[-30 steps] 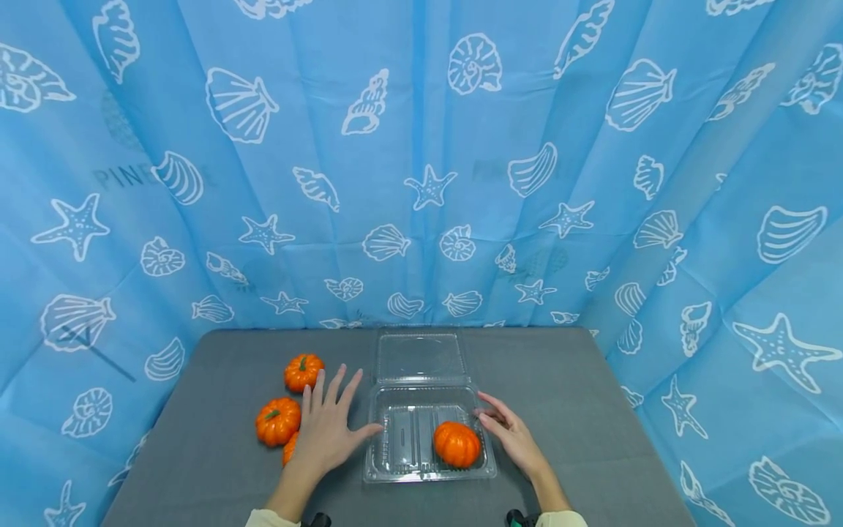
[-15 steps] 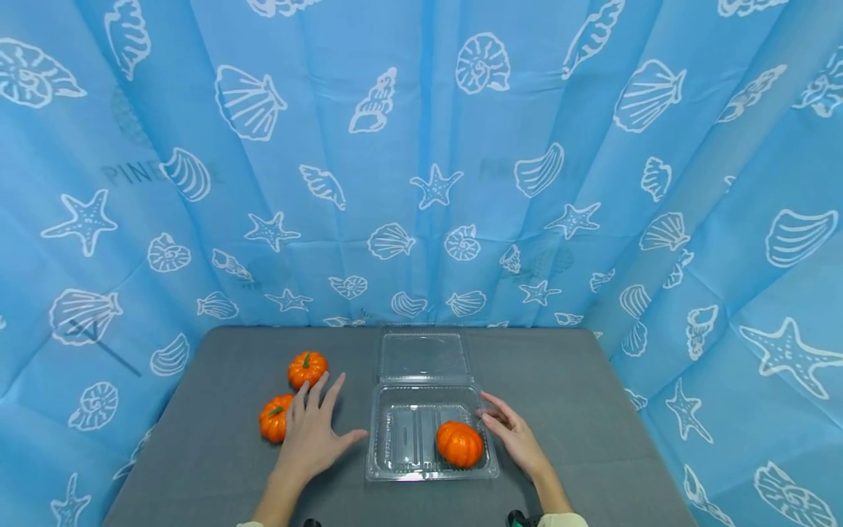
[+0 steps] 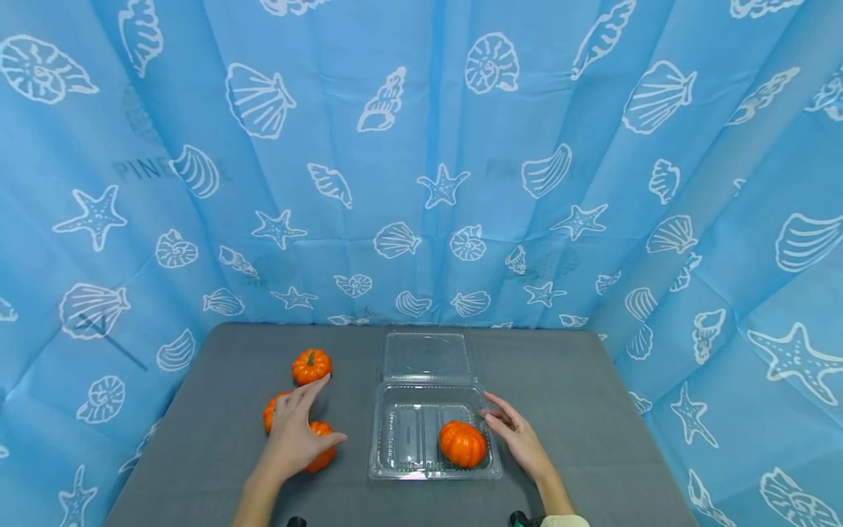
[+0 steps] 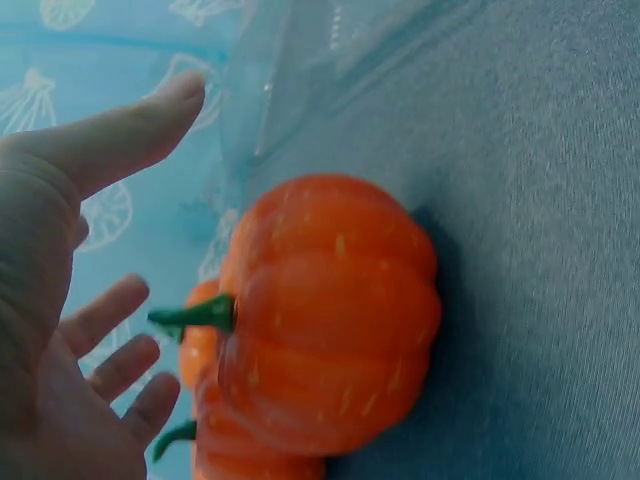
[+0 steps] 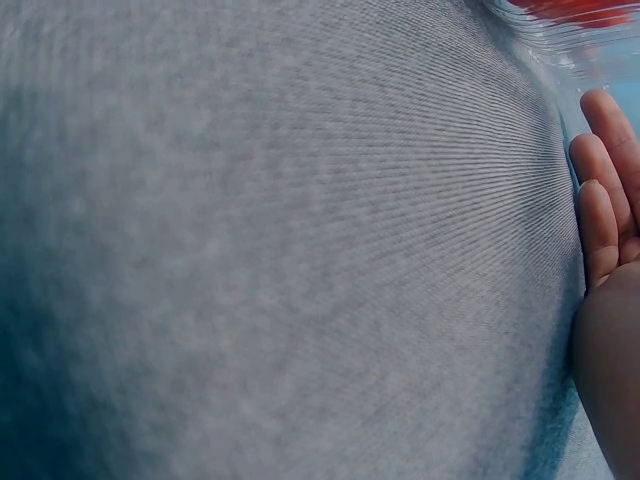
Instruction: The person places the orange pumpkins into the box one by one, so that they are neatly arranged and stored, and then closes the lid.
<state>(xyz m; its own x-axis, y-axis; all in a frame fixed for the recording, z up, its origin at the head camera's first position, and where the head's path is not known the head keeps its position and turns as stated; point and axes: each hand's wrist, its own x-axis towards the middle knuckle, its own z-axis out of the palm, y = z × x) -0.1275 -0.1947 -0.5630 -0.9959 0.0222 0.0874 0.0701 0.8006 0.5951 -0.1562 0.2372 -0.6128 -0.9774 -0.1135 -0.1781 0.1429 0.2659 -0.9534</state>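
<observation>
A small orange pumpkin (image 3: 321, 455) lies on the grey bench (image 3: 211, 454) directly under the left hand (image 3: 293, 432), whose fingers are spread and relaxed above it; from the left wrist view the pumpkin (image 4: 330, 310) is seen close to the palm but not yet enclosed, so nothing is grasped. A second pumpkin (image 3: 271, 411) is partly hidden behind that hand, just beside the first, and a third (image 3: 312, 366) stands a little farther back, apart from the fingertips.

To the right, a clear plastic clamshell box (image 3: 395, 468) is laid open with its lid (image 3: 426, 356) folded back toward the curtain. One pumpkin (image 3: 463, 443) already sits in the right half of the tray. The right hand (image 3: 516, 435) is rested with loosely extended fingers against the box's right rim, holding nothing.

The step in hand is judged to be the reach for the next pumpkin. The next move would call for the left fingers to be closed round the nearest pumpkin and for it to be lifted across into the free left half of the tray, while the box is steadied.

Counted: four pumpkins, three on the bench and one boxed; one box; two hands. A blue shell-printed curtain (image 3: 421, 161) is hung behind.
</observation>
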